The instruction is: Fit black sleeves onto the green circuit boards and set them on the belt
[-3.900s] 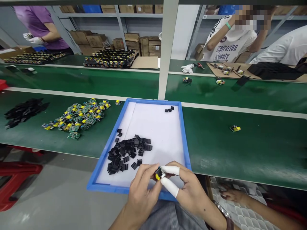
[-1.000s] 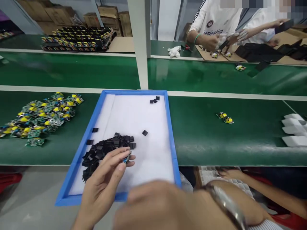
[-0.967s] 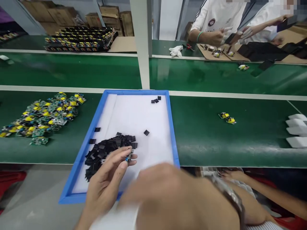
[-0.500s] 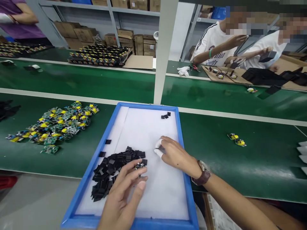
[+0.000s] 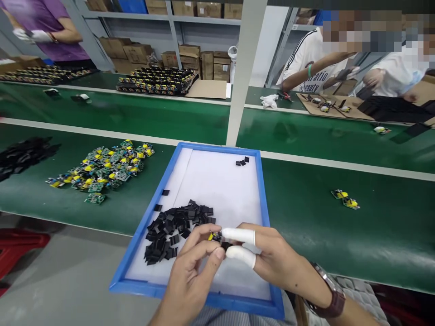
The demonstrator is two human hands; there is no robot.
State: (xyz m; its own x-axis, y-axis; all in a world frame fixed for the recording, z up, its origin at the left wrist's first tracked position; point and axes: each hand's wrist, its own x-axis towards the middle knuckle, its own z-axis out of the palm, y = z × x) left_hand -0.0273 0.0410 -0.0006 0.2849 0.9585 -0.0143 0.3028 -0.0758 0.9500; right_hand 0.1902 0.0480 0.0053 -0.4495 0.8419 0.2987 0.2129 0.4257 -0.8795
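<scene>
My left hand [image 5: 192, 271] and my right hand [image 5: 272, 260] meet over the near part of a blue-rimmed white tray [image 5: 159, 194]. Between their fingertips they pinch a small circuit board with a yellow part [image 5: 215, 236] and a small black piece [image 5: 225, 246]. White finger cots cover my right thumb and forefinger. A brown watch is on my right wrist. A heap of small black pieces [image 5: 176, 224] lies in the tray just left of my hands. Three more black pieces [image 5: 242, 161] lie at the tray's far right corner.
A pile of green and yellow circuit boards [image 5: 102, 167] lies on the green bench left of the tray, with black parts [image 5: 20, 154] further left. Two boards [image 5: 345, 199] lie to the right. A white post [image 5: 243, 77] stands behind the tray. Other people work across the belt.
My right hand has left the loose black piece on the tray and come back to my left hand, now pinching the small board with it. The camera has shifted slightly.
</scene>
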